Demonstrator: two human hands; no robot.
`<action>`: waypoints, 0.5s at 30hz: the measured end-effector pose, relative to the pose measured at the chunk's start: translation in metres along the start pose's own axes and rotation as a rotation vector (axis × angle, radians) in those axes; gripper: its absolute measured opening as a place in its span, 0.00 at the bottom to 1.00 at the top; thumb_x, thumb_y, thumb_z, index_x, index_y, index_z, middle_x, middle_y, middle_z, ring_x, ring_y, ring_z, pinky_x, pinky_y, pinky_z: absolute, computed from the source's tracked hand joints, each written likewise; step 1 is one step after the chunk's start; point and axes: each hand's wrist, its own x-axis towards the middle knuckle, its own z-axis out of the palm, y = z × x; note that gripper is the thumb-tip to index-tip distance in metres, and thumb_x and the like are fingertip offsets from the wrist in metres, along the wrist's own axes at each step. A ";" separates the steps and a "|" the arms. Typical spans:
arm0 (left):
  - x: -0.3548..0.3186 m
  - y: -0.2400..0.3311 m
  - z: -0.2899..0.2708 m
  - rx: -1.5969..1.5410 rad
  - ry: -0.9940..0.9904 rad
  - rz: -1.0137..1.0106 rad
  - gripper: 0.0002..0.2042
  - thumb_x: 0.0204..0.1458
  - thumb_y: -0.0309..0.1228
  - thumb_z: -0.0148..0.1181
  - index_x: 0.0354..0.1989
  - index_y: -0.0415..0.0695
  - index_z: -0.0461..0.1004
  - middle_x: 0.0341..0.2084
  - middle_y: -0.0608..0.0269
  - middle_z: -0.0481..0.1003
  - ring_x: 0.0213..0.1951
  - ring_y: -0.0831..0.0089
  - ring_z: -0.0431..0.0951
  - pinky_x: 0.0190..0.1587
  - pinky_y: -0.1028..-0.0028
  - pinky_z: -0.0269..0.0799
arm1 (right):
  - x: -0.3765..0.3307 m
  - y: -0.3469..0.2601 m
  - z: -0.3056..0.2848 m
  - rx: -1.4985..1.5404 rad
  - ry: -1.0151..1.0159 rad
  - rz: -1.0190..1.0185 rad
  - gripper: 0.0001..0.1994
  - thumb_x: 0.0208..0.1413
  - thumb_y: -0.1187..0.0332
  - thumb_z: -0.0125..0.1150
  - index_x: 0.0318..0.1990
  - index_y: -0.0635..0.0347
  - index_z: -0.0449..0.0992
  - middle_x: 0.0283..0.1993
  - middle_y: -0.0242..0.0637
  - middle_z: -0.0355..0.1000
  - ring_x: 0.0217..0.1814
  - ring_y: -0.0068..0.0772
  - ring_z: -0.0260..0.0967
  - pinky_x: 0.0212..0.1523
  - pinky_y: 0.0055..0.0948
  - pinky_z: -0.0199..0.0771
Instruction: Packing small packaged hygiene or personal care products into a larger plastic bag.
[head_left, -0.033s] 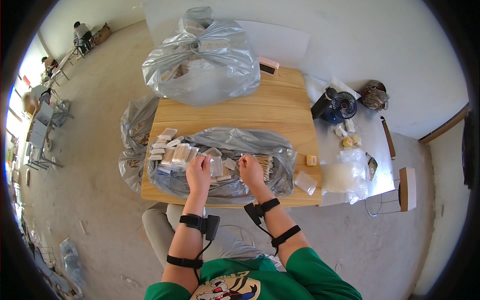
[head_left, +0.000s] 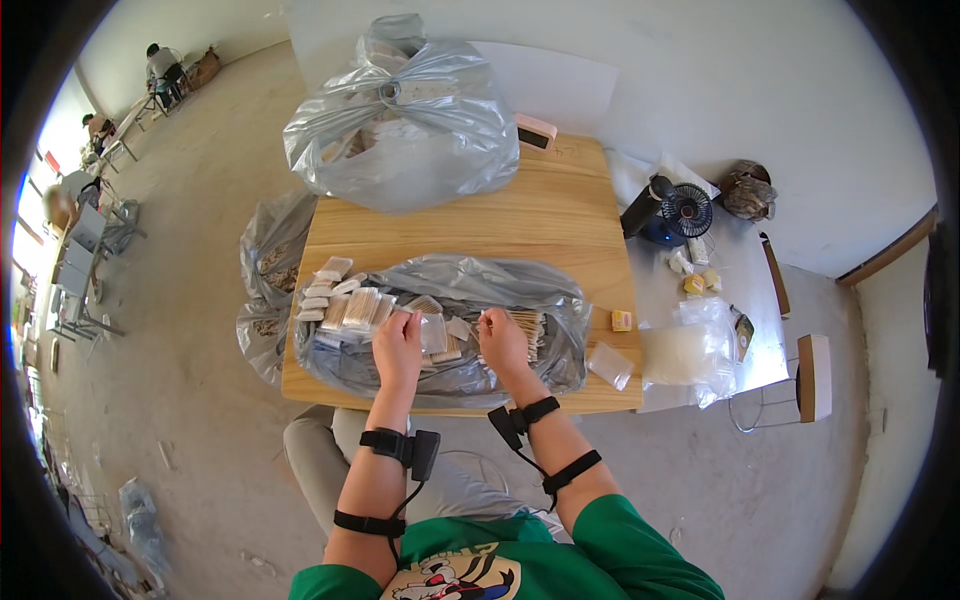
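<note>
The room has a pale wall (head_left: 740, 80) and a bare grey floor (head_left: 680, 480). A wooden table (head_left: 470, 230) stands in front of the seated person. A large tied plastic bag (head_left: 420, 140) sits on its far half; a grey plastic sheet (head_left: 572, 345) lies spread along the near half.

The small clear bag (head_left: 433, 335) is located over the middle of the sheet, at the left fingertips. Its long axis appears to run front to back. Loose sticks (head_left: 528, 335) lie on the sheet just beside the right hand, their long axes mainly left to right. Packed sticks (head_left: 360, 308) lie to the left, long axes roughly front to back, slightly tilted.

Both forearms extend forward from the near edge, hands well apart. Left hand (head_left: 399, 350): back upward, thumb and index finger nearly closed — gripping the edge of the small clear bag. Right hand (head_left: 505, 342): fingers curled, thumb near the index finger — whether anything is pinched there cannot be determined.
</note>
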 end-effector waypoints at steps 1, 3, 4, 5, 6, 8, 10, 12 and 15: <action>-0.001 -0.001 0.002 -0.005 0.004 0.005 0.13 0.51 0.34 0.57 0.20 0.39 0.68 0.15 0.52 0.68 0.20 0.52 0.68 0.24 0.62 0.62 | -0.002 -0.006 -0.003 -0.108 0.030 0.004 0.06 0.47 0.74 0.53 0.35 0.58 0.69 0.41 0.38 0.68 0.35 0.46 0.69 0.35 0.39 0.71; -0.003 -0.002 0.004 -0.012 0.008 0.012 0.13 0.51 0.34 0.57 0.20 0.39 0.68 0.15 0.51 0.68 0.20 0.52 0.68 0.24 0.62 0.62 | -0.003 -0.012 -0.005 -0.217 0.062 0.008 0.07 0.47 0.74 0.54 0.35 0.58 0.69 0.43 0.39 0.67 0.37 0.46 0.69 0.34 0.40 0.70; -0.003 -0.001 0.005 -0.020 0.004 0.012 0.13 0.51 0.34 0.57 0.20 0.39 0.68 0.15 0.51 0.68 0.20 0.53 0.68 0.24 0.62 0.62 | -0.004 -0.013 -0.004 -0.256 0.052 -0.118 0.08 0.46 0.74 0.54 0.36 0.59 0.68 0.43 0.40 0.66 0.38 0.46 0.68 0.36 0.40 0.70; -0.004 -0.001 0.005 -0.026 0.001 0.013 0.13 0.51 0.34 0.57 0.20 0.38 0.68 0.15 0.51 0.68 0.20 0.53 0.68 0.24 0.63 0.62 | -0.005 -0.015 -0.003 -0.292 0.040 -0.245 0.08 0.46 0.75 0.54 0.36 0.59 0.68 0.44 0.40 0.65 0.40 0.46 0.67 0.37 0.40 0.69; -0.005 -0.003 0.005 -0.024 0.004 0.014 0.13 0.51 0.34 0.57 0.20 0.38 0.68 0.15 0.51 0.68 0.20 0.53 0.68 0.24 0.63 0.62 | -0.005 -0.017 0.001 -0.289 0.041 -0.248 0.08 0.46 0.75 0.54 0.36 0.59 0.68 0.44 0.40 0.65 0.40 0.46 0.67 0.37 0.40 0.69; -0.006 -0.006 0.003 -0.056 0.023 -0.035 0.13 0.51 0.34 0.57 0.21 0.37 0.69 0.15 0.51 0.68 0.18 0.57 0.67 0.24 0.66 0.62 | -0.004 -0.021 0.010 -0.368 -0.076 -0.421 0.12 0.42 0.74 0.58 0.38 0.59 0.70 0.44 0.39 0.66 0.43 0.45 0.65 0.41 0.39 0.67; -0.007 -0.004 0.002 -0.040 0.014 -0.046 0.13 0.51 0.34 0.57 0.22 0.37 0.69 0.15 0.51 0.68 0.18 0.57 0.68 0.24 0.66 0.63 | 0.000 -0.009 0.021 -0.389 -0.055 -0.385 0.12 0.41 0.75 0.58 0.37 0.59 0.71 0.42 0.39 0.67 0.42 0.44 0.65 0.41 0.39 0.67; -0.007 -0.004 -0.002 -0.021 0.010 -0.059 0.13 0.51 0.34 0.57 0.22 0.37 0.70 0.15 0.51 0.68 0.18 0.57 0.68 0.24 0.66 0.63 | 0.004 -0.002 0.027 -0.407 -0.036 -0.352 0.11 0.40 0.75 0.58 0.35 0.59 0.71 0.40 0.39 0.68 0.41 0.44 0.65 0.41 0.39 0.67; -0.008 -0.012 -0.005 0.000 0.016 -0.056 0.13 0.51 0.35 0.57 0.23 0.37 0.71 0.15 0.52 0.69 0.18 0.59 0.69 0.24 0.67 0.64 | 0.009 -0.002 0.027 -0.173 0.038 -0.247 0.06 0.43 0.75 0.56 0.31 0.60 0.71 0.35 0.40 0.68 0.41 0.44 0.65 0.41 0.39 0.67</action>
